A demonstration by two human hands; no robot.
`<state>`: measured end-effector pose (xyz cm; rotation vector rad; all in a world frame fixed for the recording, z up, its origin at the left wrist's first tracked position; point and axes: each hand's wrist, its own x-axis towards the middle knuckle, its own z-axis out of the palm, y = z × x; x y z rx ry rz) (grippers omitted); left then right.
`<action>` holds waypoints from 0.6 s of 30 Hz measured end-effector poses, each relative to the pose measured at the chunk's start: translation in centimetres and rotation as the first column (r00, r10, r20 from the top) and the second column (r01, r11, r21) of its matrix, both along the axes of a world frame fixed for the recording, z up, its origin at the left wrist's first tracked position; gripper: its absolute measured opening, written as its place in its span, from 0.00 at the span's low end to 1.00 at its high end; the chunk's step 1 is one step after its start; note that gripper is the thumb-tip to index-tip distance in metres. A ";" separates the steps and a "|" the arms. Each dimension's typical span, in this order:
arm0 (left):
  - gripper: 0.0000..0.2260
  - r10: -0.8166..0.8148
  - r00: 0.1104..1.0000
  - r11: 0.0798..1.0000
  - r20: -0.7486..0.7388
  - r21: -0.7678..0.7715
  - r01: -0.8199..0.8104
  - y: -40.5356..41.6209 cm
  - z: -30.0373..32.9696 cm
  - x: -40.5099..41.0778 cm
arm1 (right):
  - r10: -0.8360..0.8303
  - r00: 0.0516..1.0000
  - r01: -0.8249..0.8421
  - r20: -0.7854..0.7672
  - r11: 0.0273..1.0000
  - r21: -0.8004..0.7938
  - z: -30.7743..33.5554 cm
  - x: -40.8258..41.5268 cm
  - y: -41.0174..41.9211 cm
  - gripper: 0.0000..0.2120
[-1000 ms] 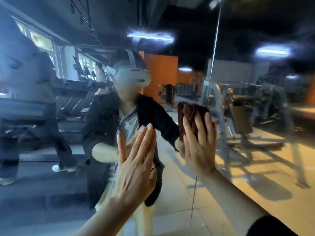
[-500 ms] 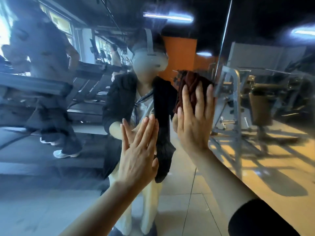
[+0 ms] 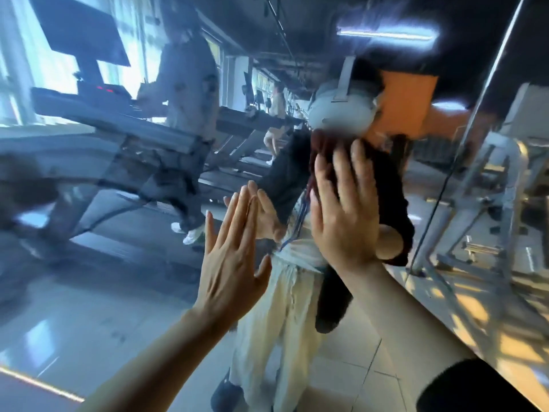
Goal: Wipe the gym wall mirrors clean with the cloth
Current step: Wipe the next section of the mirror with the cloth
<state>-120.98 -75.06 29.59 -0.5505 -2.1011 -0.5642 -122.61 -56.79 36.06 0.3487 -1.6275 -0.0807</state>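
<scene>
Both hands lie flat on the mirror [image 3: 124,292], fingers straight. The right hand [image 3: 344,215] presses the dark red cloth [image 3: 322,144] against the glass; the left hand [image 3: 231,257], just left of it, holds nothing.

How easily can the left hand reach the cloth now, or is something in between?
Probably yes: the left hand lies flat on the mirror beside the right hand, which presses the cloth. Only bare glass separates them.
</scene>
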 end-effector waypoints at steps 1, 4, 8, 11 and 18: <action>0.45 0.017 1.000 1.000 0.011 -0.014 -0.017 -0.5 0.0 -0.1 | -0.001 0.999 -0.005 0.040 0.990 0.143 -2.5 -0.3 -0.5 0.18; 0.49 0.045 0.998 0.995 0.036 -0.090 -0.041 -2.3 -0.2 -0.3 | -0.042 0.991 -0.023 0.125 0.878 0.479 -7.2 0.0 -0.8 0.19; 0.49 0.073 0.997 0.990 0.011 -0.122 -0.071 -4.4 0.7 -1.5 | 0.008 0.999 0.003 -0.041 0.969 0.249 0.7 -0.7 -0.4 0.17; 0.45 0.032 0.999 0.997 -0.038 -0.072 -0.035 -4.8 2.5 -2.7 | -0.027 0.981 -0.016 -0.192 0.976 -0.216 8.8 -0.9 -0.4 0.17; 0.31 -0.083 0.971 0.996 -0.225 -0.033 0.077 -6.2 6.7 -5.4 | -0.033 0.996 0.002 0.083 0.939 0.343 -0.1 -2.1 -5.6 0.18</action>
